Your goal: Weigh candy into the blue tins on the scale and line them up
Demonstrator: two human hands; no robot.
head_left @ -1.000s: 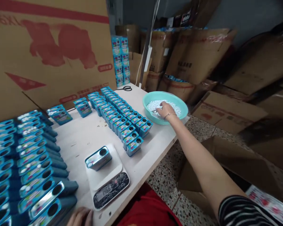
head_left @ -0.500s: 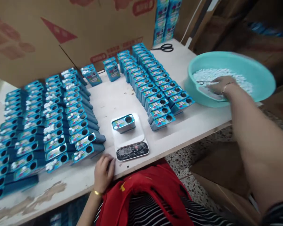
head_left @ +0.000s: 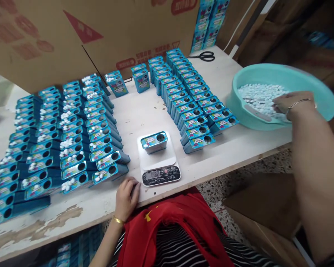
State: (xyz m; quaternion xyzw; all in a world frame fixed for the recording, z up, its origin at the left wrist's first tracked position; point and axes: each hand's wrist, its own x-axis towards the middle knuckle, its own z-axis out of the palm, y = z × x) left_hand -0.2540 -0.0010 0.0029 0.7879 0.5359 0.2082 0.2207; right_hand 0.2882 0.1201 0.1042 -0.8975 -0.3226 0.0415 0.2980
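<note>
A blue candy tin (head_left: 154,142) with a round dark opening and one white candy on its lid sits on a small white kitchen scale (head_left: 158,159); the display seems to read 1482. Beside the scale, my left hand (head_left: 127,198) rests on the table's front edge, fingers loosely curled and nothing visible in them. Far right, my right hand (head_left: 292,103) reaches into a turquoise basin (head_left: 284,70), its bent fingertips down among small white candies (head_left: 263,94). What they hold is hidden. A thin grey piece (head_left: 252,100) lies in the candies left of the fingers.
Rows of open blue tins (head_left: 72,142) fill the left, many with candies on their lids. More rows (head_left: 195,98) stand right of the scale. Black scissors (head_left: 206,56) lie at the back, near stacked blue packs (head_left: 206,26). A large cardboard box (head_left: 122,29) borders the table.
My right hand has moved rightward in the basin, away from the thin grey piece. The camera view has shifted slightly. My left hand and the tin on the scale have stayed put.
</note>
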